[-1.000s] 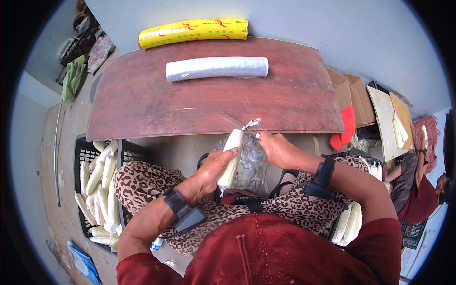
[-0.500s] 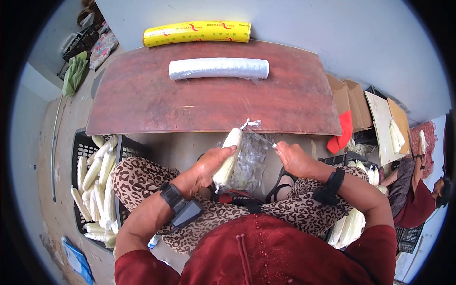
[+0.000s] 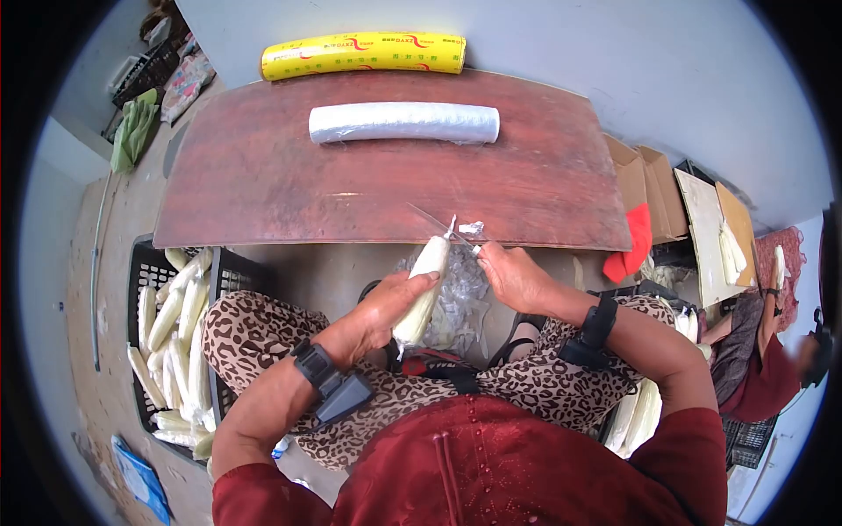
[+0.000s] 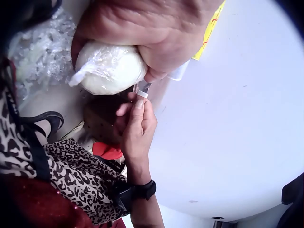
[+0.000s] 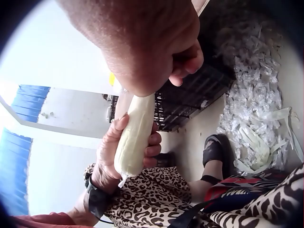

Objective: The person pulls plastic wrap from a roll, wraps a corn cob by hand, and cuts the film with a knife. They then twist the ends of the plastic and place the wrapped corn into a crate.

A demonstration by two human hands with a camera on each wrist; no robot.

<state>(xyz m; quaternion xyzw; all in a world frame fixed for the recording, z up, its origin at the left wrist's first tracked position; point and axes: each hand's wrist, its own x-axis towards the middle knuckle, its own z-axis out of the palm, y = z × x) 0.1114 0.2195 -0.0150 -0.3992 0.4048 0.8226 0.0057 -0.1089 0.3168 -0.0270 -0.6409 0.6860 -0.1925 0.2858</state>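
Note:
My left hand (image 3: 390, 307) grips a pale ear of corn (image 3: 424, 285) in clear film, tilted with its upper end toward the table's front edge. A twisted film tail (image 3: 453, 224) sticks up from that end. In my right hand (image 3: 517, 279) is a thin knife (image 3: 476, 250) with a white handle, its blade crossing by the tail. A crumpled film scrap (image 3: 472, 229) lies at the table edge beside it. The left wrist view shows the corn's gathered lower end (image 4: 83, 75); in the right wrist view, fingers wrap round the corn (image 5: 135, 137), whose top is hidden.
On the red-brown table (image 3: 263, 184) lie a white film roll (image 3: 403, 123) and a yellow roll (image 3: 364, 55). A black crate (image 3: 145, 272) of wrapped corn stands left. Film scraps (image 3: 460, 302) pile between my feet. Another person (image 3: 763, 368) sits at right.
The right hand drew the knife back to the right, then came up and left again. The film scrap, joined to the tail earlier, now lies apart from it.

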